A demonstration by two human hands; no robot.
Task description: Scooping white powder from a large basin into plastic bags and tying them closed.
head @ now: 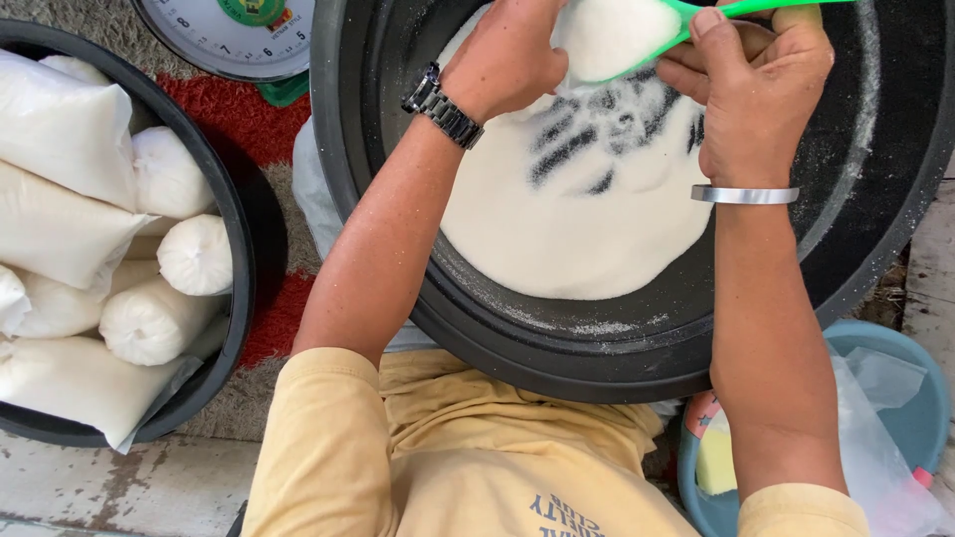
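right hand (761,85) clamped on green scoop (686,22) handle | scoop's long axis runs toward left hand (507,60), curled on something unseen (sugar-filled) | over black basin (875,199)

Big basin (477,338) — black, dusted with white granules (567,239) streaked by dark finger-lines. Scoop (696,20): bright green. Wristwatch (443,104) dark metal; bangle (744,195) plain silver. Shirt (448,457) pale yellow, grey-blue print. Second tub (231,219) black, its filled bags (60,129) white. Rug (254,129) red on grey. Scale dial (224,40) white with a green centre. Small bowl (915,418) light blue.
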